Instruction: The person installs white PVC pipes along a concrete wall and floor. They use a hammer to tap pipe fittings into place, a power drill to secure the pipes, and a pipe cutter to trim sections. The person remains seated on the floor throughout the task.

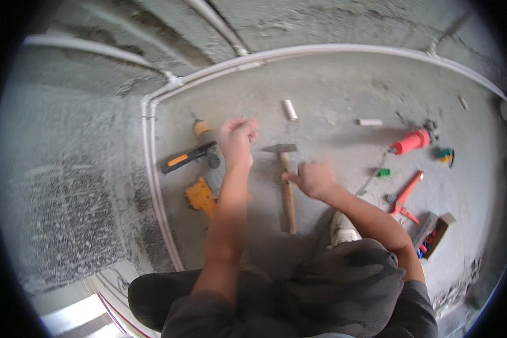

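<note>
On the concrete floor (327,84), the hammer (289,205) is overlapped by the right hand (316,179), whose grip, like that of the left hand (238,141), cannot be determined through blur, while white piping (343,47) is judged laid and two pipe pieces (289,110) are left loose

Bare grey concrete floor (332,81), patchy. Rough grey wall (343,22) across top; left wall (67,146) mottled dark lower down. White pipes (276,54) arc along top of floor, then down its left edge. Bright patch (79,318) lower left.
</note>
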The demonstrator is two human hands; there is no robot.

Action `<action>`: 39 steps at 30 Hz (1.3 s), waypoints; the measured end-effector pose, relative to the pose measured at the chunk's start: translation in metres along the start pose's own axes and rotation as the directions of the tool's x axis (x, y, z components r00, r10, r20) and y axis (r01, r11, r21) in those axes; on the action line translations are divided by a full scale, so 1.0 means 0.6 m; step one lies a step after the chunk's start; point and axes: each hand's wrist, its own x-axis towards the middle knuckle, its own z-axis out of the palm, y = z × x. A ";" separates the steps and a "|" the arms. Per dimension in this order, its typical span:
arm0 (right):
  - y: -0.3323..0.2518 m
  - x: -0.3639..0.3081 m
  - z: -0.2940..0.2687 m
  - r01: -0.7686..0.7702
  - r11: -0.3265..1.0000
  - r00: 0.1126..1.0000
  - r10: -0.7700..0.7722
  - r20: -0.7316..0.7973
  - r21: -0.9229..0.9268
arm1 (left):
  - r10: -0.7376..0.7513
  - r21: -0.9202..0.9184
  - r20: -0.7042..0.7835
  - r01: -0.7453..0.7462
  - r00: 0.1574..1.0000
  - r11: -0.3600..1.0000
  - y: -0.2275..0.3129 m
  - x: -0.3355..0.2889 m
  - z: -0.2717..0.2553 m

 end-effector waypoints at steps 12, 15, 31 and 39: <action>-0.039 0.044 0.141 -0.184 0.977 0.983 0.183 0.022 0.107 | -0.051 -0.444 -0.232 -0.059 0.971 0.894 0.022 0.277 -0.171; 0.003 0.051 0.153 -0.187 0.969 0.979 0.197 -0.049 0.159 | -0.021 -0.512 -0.249 -0.113 0.968 0.851 0.035 0.269 -0.150; -0.158 0.238 -0.129 0.282 0.656 0.732 -0.619 -0.285 -0.700 | -0.137 -0.813 -0.150 -0.043 0.979 0.581 0.046 0.272 -0.148; -0.294 0.388 -0.270 0.167 0.051 0.536 -0.843 0.047 -0.985 | -0.092 -0.831 0.015 0.064 0.996 0.553 0.026 0.299 -0.131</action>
